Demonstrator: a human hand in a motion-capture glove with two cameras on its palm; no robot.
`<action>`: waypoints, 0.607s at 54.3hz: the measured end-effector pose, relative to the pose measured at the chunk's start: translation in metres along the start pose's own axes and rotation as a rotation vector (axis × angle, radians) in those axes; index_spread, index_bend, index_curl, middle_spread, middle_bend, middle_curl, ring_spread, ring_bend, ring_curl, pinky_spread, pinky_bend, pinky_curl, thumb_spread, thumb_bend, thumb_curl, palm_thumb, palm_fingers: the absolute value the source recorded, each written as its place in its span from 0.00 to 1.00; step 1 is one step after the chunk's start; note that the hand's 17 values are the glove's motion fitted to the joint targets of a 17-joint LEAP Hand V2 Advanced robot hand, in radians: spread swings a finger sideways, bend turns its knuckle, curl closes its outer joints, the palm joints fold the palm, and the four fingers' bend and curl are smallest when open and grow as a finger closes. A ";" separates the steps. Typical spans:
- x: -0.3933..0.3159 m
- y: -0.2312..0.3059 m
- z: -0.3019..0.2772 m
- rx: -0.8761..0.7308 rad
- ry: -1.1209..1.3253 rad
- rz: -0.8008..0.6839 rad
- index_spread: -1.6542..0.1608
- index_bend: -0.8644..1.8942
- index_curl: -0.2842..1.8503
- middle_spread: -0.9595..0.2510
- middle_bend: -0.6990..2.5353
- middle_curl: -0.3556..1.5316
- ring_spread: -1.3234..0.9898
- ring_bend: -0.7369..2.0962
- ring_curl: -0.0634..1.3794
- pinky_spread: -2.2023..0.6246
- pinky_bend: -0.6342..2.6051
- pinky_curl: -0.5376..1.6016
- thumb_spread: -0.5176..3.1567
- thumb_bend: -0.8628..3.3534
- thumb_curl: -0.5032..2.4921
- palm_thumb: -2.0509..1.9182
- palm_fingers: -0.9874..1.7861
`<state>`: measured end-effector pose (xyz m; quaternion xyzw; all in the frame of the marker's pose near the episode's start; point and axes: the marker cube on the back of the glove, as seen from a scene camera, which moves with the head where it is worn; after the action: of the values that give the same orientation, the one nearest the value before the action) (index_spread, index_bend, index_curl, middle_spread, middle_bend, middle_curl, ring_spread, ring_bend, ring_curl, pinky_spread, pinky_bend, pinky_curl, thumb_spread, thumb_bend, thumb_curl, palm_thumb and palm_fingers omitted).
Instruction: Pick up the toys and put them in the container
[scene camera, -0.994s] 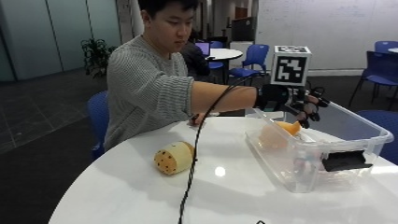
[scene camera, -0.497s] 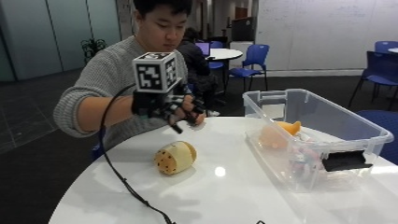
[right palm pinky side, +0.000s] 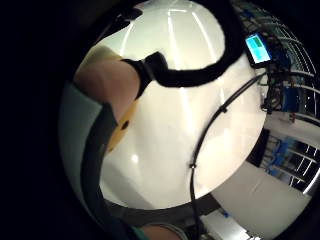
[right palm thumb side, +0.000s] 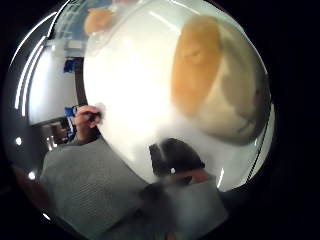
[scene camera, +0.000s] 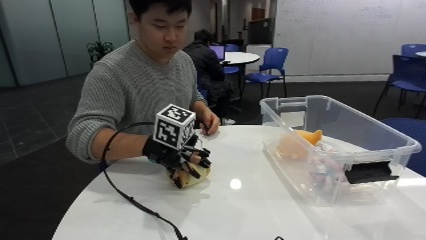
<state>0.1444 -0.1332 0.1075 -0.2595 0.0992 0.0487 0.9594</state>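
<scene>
In the outside view a tan and yellow plush toy (scene camera: 193, 178) lies on the round white table (scene camera: 266, 215), left of the clear plastic container (scene camera: 301, 172). My gloved right hand (scene camera: 178, 155) sits on top of the toy, fingers curled down over it. The toy (right palm thumb side: 220, 85) fills much of the thumb side palm view, and a yellow strip of it (right palm pinky side: 120, 127) shows under a finger in the little finger side view. An orange toy (scene camera: 303, 141) lies inside the container, also seen as the orange toy (right palm thumb side: 97, 20) far from the palm.
The person's bare left hand (scene camera: 210, 122) rests on the table's far edge. A black cable (scene camera: 133, 200) trails from the glove across the table toward its front edge. Blue chairs and another table stand behind.
My right hand left the container, swung back left across the table and came down onto the plush toy. The toy has stayed in place.
</scene>
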 end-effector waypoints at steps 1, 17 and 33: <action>0.000 -0.002 0.003 -0.006 0.006 0.005 0.72 0.35 0.24 0.68 0.25 0.35 0.54 0.44 0.25 0.78 0.61 0.41 0.48 0.20 0.29 0.53 0.28; -0.006 -0.017 0.018 0.121 0.074 0.033 0.71 0.33 0.20 0.67 0.32 0.37 0.49 0.57 0.30 0.74 0.60 0.40 0.49 0.22 0.30 0.59 0.41; -0.008 -0.014 -0.008 0.185 0.048 -0.011 0.71 0.36 0.20 0.61 0.37 0.42 0.42 0.65 0.37 0.68 0.60 0.41 0.52 0.23 0.32 0.61 0.52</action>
<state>0.1373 -0.1492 0.1094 -0.1714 0.1247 0.0279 0.9769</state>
